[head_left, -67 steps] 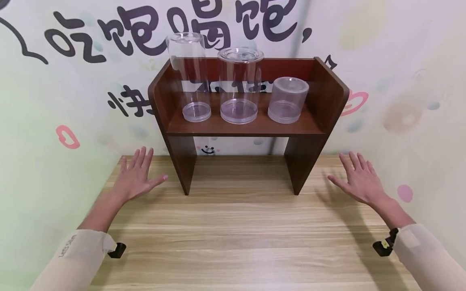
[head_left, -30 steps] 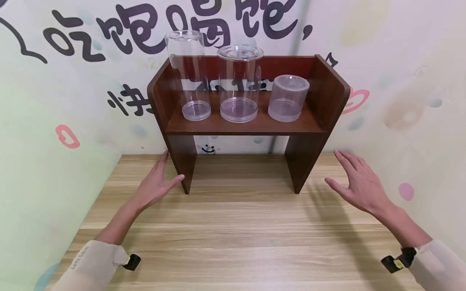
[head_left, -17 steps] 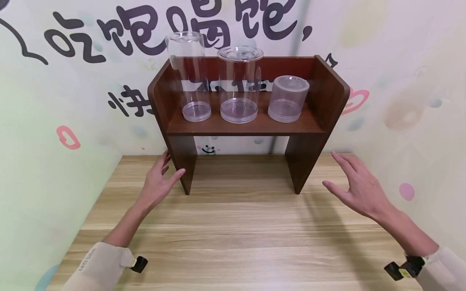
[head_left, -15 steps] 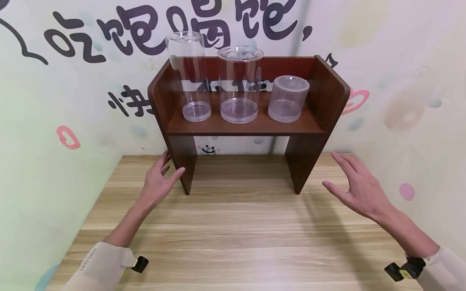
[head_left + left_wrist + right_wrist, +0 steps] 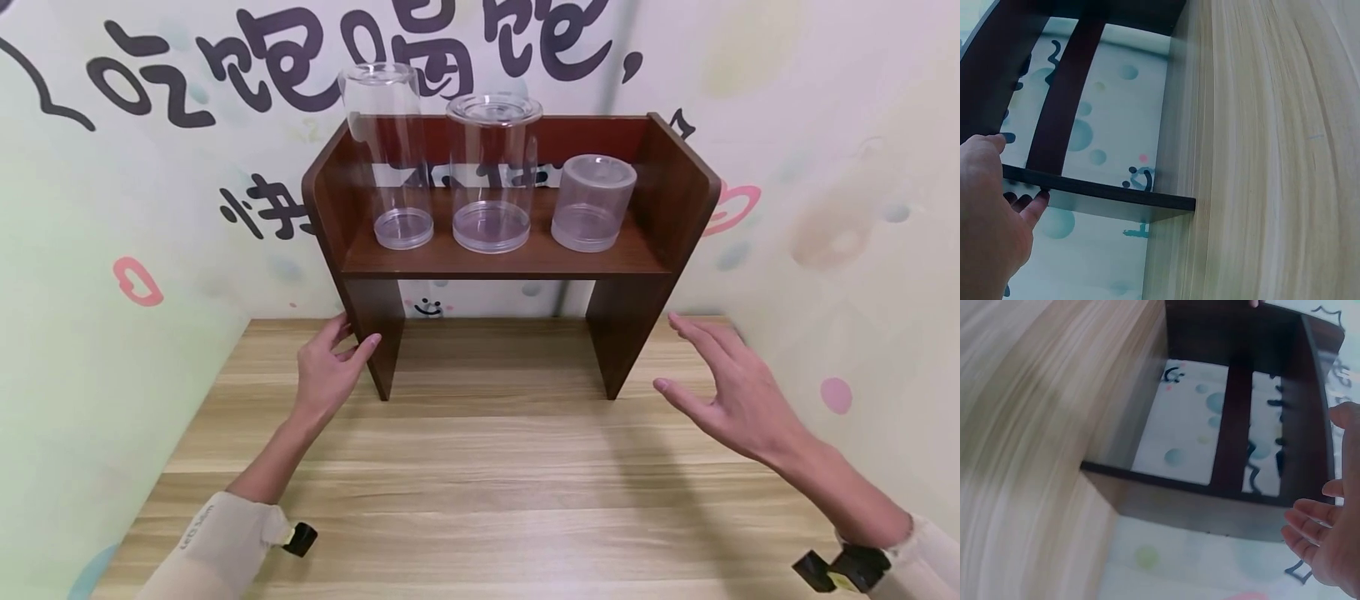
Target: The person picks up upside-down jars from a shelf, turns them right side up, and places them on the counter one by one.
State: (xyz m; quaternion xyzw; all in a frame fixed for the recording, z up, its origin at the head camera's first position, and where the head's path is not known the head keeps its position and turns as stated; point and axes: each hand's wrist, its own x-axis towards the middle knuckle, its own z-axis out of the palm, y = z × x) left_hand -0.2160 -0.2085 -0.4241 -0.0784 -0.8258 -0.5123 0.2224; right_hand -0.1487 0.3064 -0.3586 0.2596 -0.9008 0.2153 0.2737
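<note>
A dark brown wooden desktop shelf (image 5: 540, 265) stands on the table in the head view. My left hand (image 5: 326, 371) grips its left side panel (image 5: 375, 325), thumb at the inner front and fingers on the outer face. The left wrist view shows the thumb and fingertips (image 5: 1038, 206) on opposite sides of the panel edge. Off the right side panel (image 5: 633, 333), my right hand (image 5: 742, 404) is spread with nothing in it, thumb apart from the fingers. In the right wrist view its fingers (image 5: 1310, 528) overlap the panel's edge.
On the shelf board stand a tall clear jar (image 5: 386, 158), a wider clear jar (image 5: 495, 175) and a short frosted jar (image 5: 594, 204). The shelf stands at the back of the wood-grain table (image 5: 480, 483), near a decorated wall (image 5: 187, 267).
My left hand has moved right from the table's left side and closed around the shelf's left panel. My right hand has come slightly closer to the right panel. Shelf and jars stay put.
</note>
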